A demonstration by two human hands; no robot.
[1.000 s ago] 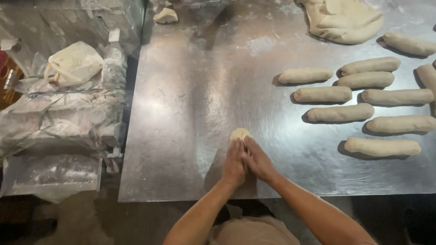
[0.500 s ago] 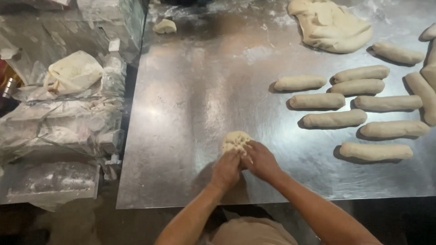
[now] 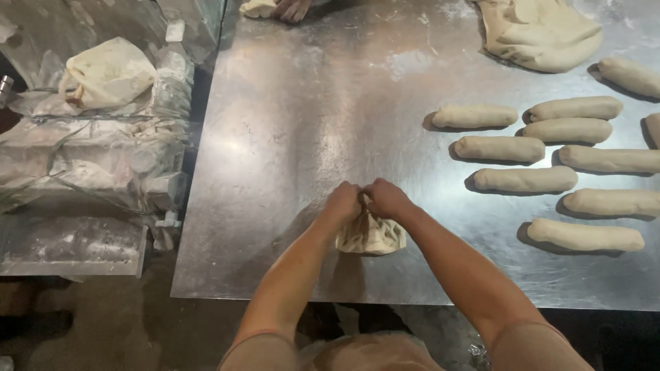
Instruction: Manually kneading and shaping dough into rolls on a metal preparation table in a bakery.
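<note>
Both bare forearms reach forward and converge, the left hand [image 3: 342, 203] and right hand [image 3: 387, 198] meeting knuckle to knuckle, fingers curled down and pinched shut, wrists bent slightly with elbows spread wide apart.

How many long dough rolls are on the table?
10 dough rolls, all on the right of the metal table; one cut off at the edge, more may be hidden.

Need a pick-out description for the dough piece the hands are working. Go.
Start at the steel table; its right side holds rows of dough logs. Near the front edge, the left hand and right hand pinch one dough piece. It alone is a small pleated, gathered lump, not a smooth log.
</note>
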